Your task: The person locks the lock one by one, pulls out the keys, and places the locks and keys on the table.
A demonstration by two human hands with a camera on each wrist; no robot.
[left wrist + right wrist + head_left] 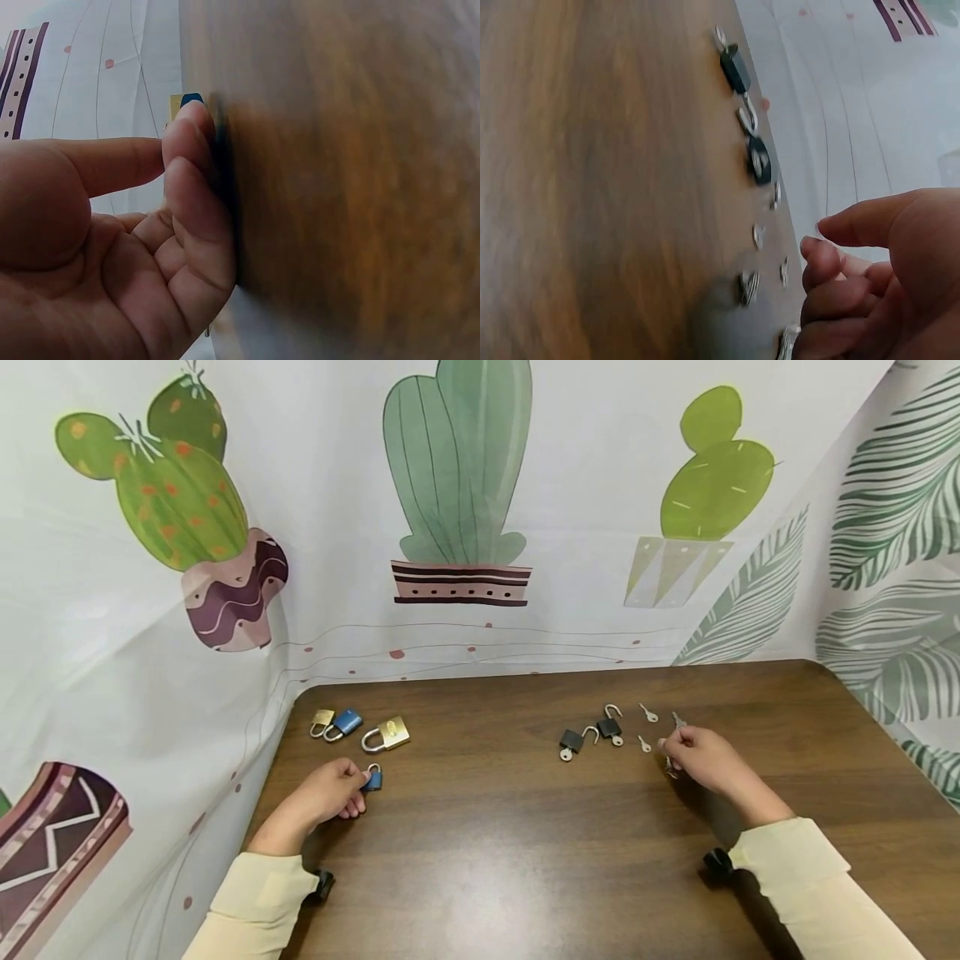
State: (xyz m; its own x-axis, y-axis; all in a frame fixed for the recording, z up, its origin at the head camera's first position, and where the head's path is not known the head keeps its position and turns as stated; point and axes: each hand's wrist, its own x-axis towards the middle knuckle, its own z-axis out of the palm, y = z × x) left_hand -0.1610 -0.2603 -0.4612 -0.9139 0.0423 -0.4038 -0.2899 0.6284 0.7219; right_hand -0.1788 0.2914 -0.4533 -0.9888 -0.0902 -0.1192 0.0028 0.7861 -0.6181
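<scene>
My left hand (333, 789) pinches a small blue padlock (375, 779) at the table's left side, thumb and fingertips at its left edge. In the left wrist view, the left hand (150, 247) stands close to the tabletop, and its fingers largely hide that padlock. Over at the right, my right hand (705, 760) hovers over small metal keys, fingers loosely curled. One key (678, 720) lies just beyond its fingertips. In the right wrist view, the right hand (862, 277) shows thumb and forefinger slightly apart, nothing visible between them; a bunch of keys (750, 287) lies below.
Behind the left hand lie a small brass padlock (323, 719), another blue padlock (345, 724) and a larger brass padlock (393, 732). Right of centre are two black padlocks with open shackles, one nearer (572, 741), one farther (610, 727). A printed cloth (577, 635) hangs behind the table (487, 843).
</scene>
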